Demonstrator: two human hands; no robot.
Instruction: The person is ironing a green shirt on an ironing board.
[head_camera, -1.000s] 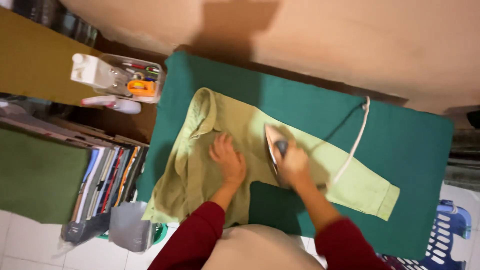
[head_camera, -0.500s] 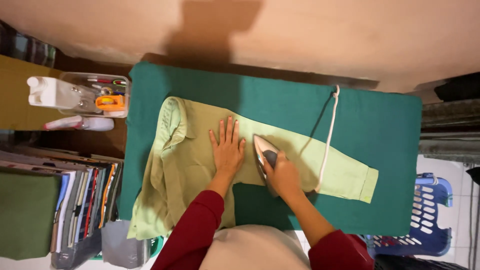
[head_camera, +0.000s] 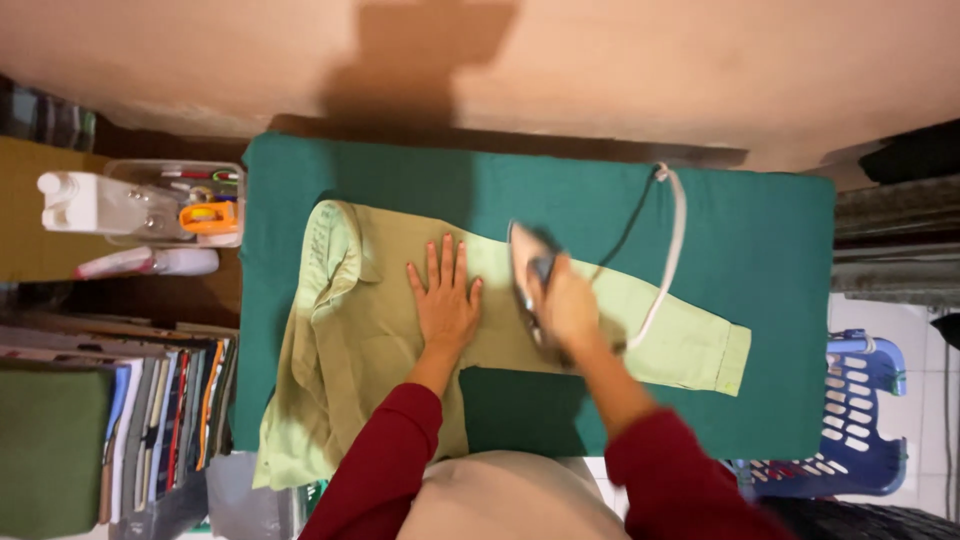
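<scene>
A light green shirt (head_camera: 350, 330) lies spread on a dark green ironing board (head_camera: 760, 270), one sleeve stretched out to the right. My left hand (head_camera: 445, 300) lies flat on the shirt, fingers spread, near the shoulder. My right hand (head_camera: 565, 305) grips the handle of an iron (head_camera: 525, 262) that rests on the sleeve just right of the left hand. The iron's white cord (head_camera: 670, 250) loops over the board to the far edge.
A clear box of small items (head_camera: 185, 205) and white bottles (head_camera: 95, 200) sit left of the board. Books and files (head_camera: 150, 410) stand at the lower left. A blue plastic basket (head_camera: 860, 420) is at the lower right. A beige wall runs behind the board.
The iron and my right hand have slid up along the sleeve toward the far edge. My left hand has stayed flat on the shirt. The camera view has shifted.
</scene>
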